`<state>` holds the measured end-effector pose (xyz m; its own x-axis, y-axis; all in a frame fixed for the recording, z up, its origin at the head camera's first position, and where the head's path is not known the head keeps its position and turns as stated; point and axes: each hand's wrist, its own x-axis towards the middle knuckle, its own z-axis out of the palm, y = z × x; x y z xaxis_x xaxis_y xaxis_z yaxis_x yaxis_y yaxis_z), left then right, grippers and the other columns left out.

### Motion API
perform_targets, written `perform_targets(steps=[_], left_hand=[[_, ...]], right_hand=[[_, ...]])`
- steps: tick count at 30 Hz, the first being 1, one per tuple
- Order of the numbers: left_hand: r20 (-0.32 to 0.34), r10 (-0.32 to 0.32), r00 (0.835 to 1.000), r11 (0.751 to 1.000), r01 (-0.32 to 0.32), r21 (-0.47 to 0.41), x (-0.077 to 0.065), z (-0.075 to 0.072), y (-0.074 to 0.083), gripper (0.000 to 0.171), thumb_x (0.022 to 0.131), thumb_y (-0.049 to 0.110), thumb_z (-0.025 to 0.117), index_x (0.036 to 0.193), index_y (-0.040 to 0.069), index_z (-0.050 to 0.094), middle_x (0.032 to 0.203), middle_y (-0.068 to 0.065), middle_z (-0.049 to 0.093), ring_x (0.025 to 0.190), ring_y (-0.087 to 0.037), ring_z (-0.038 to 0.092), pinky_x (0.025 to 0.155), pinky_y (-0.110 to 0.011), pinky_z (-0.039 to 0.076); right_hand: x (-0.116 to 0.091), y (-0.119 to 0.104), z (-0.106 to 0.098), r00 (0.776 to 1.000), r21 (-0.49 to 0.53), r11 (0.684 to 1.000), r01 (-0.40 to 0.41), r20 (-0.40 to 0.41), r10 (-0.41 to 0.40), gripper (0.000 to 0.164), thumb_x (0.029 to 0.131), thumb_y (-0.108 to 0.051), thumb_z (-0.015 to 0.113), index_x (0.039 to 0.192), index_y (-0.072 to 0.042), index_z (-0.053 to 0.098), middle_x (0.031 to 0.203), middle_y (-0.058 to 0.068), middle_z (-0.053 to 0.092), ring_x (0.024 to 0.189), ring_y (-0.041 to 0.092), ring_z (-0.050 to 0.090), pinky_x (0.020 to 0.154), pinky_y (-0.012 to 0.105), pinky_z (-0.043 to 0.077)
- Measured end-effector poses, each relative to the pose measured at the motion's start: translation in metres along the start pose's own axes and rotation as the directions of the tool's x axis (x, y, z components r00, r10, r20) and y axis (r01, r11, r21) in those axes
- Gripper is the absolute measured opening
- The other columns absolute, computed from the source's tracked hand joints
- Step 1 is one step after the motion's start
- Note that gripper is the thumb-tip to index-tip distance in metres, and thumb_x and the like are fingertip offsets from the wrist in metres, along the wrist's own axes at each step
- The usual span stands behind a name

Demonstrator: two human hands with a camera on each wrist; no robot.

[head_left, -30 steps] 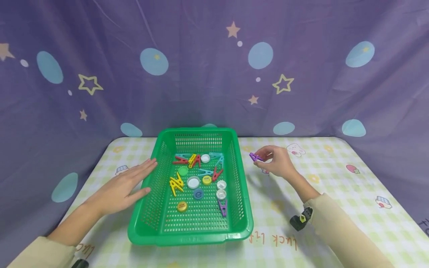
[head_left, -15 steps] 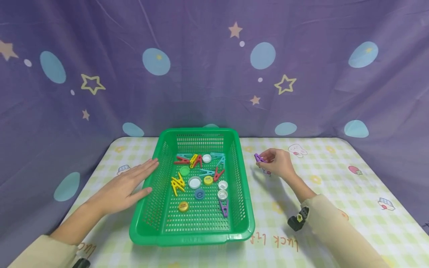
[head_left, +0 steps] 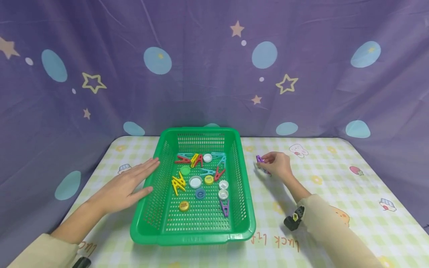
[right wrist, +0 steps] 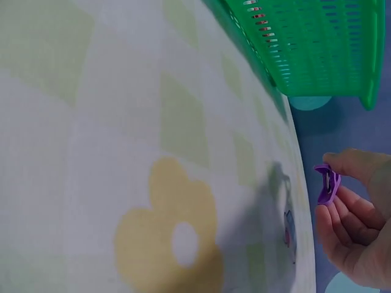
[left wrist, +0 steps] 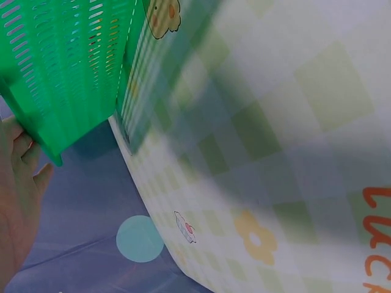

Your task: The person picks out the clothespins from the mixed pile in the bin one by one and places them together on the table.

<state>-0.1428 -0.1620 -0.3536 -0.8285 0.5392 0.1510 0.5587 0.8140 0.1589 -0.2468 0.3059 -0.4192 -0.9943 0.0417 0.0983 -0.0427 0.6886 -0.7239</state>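
Note:
My right hand (head_left: pixel 277 164) pinches a purple clothespin (right wrist: pixel 328 185) between thumb and fingertips, just above the table to the right of a green plastic basket (head_left: pixel 192 238). My left hand (head_left: pixel 122 186) lies with straight fingers on the basket's left rim. Inside the basket are several clothespins: a yellow pair (head_left: pixel 178 184), another purple clothespin (head_left: pixel 225 208), a red clothespin (head_left: pixel 219 174) and some light blue ones. Bottle caps lie among them, including a gold cap (head_left: pixel 184 206), a blue cap (head_left: pixel 200 193), a green cap (head_left: pixel 185 170) and several white ones.
A table with a checked cloth (head_left: pixel 321 208) carries the basket. Behind it hangs a purple curtain (head_left: pixel 207 100) with stars and blue ovals, close to the table's far edge. The basket's raised walls surround the small pieces.
My right hand has lowered slightly toward the table, and the purple clothespin has turned in its pinch from level to more upright. My left hand has stayed on the basket rim.

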Motion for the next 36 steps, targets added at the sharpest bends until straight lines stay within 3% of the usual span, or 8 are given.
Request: perform_targets(steps=[5,11,20,28,36], left_hand=[[-0.008,0.005,1.0,1.0,-0.005,0.004,0.0,0.001,-0.001,0.068,0.096,0.038,0.055,0.154,0.016,0.026,0.16,-0.007,0.027,0.143,-0.035,0.035,0.108,-0.057,0.036],[-0.014,0.011,1.0,1.0,-0.011,0.006,0.0,0.001,-0.001,0.068,0.096,0.038,0.055,0.153,0.015,0.027,0.16,-0.008,0.027,0.143,-0.035,0.035,0.108,-0.057,0.036],[-0.019,0.008,1.0,1.0,-0.008,0.008,-0.001,0.002,-0.001,0.068,0.096,0.037,0.056,0.154,0.017,0.026,0.16,-0.006,0.027,0.142,-0.035,0.035,0.108,-0.057,0.036],[-0.024,0.006,1.0,1.0,-0.006,0.012,-0.001,0.003,-0.001,0.068,0.096,0.037,0.056,0.153,0.016,0.027,0.16,-0.006,0.027,0.143,-0.034,0.035,0.107,-0.057,0.036],[-0.029,0.014,0.999,1.0,-0.013,0.018,-0.001,0.003,-0.002,0.068,0.095,0.037,0.057,0.153,0.016,0.027,0.16,-0.006,0.027,0.142,-0.034,0.036,0.107,-0.056,0.036]], right_hand=[[0.0,0.006,0.001,0.996,-0.001,0.996,-0.089,0.017,0.089,0.03,0.075,-0.025,0.081,0.093,-0.003,0.073,0.085,0.012,0.076,0.051,0.001,0.059,0.051,0.017,0.049],[-0.001,0.011,0.004,0.992,-0.024,0.992,-0.126,0.024,0.126,0.032,0.073,-0.027,0.082,0.092,-0.003,0.073,0.082,0.011,0.076,0.053,0.001,0.057,0.053,0.018,0.048],[-0.002,0.013,0.011,0.991,-0.043,0.99,-0.134,-0.032,0.133,0.031,0.07,-0.027,0.084,0.088,-0.003,0.074,0.08,0.011,0.076,0.051,-0.002,0.055,0.054,0.017,0.047],[-0.002,0.01,0.014,0.989,-0.07,0.988,-0.14,-0.065,0.135,0.031,0.07,-0.027,0.084,0.085,-0.003,0.074,0.075,0.01,0.075,0.062,0.012,0.064,0.068,0.024,0.048],[-0.003,0.006,0.014,0.986,-0.068,0.986,-0.153,-0.082,0.148,0.032,0.071,-0.029,0.084,0.085,-0.002,0.074,0.076,0.011,0.075,0.066,0.017,0.065,0.068,0.026,0.049]])
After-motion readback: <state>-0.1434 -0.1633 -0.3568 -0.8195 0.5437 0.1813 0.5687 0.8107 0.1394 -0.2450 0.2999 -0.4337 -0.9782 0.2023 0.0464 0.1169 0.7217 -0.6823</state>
